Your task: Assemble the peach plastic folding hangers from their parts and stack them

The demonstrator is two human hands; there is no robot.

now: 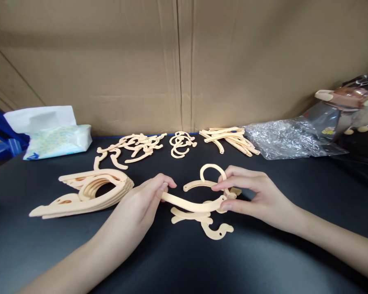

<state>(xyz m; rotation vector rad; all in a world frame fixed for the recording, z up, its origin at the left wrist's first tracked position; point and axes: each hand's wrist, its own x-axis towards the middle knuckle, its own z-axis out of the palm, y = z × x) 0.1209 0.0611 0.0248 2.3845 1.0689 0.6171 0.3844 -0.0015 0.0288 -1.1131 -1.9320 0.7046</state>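
My left hand [147, 196] pinches one end of a cream curved hanger arm [190, 203]. At that arm's other end, my right hand [248, 190] grips a cream ring-shaped hook piece [213, 166] between thumb and fingers, close against the arm. Whether the two are joined is hidden by the fingers. Just behind lies another curved arm [196, 185] on the black table. Below the held arm rest crossed short strips [187, 216] and an S-shaped hook piece [216, 233]. A stack of folded hangers [110, 190] lies left of my left hand.
Along the back of the black table [159, 261] lie loose piles of hook pieces [141, 143], rings [180, 143] and straight arms [233, 139]. A tissue pack [58, 139] is at left. Clear plastic wrapping [282, 136] and a brown-lidded bottle [340, 110] stand right, before a cardboard wall [125, 61].
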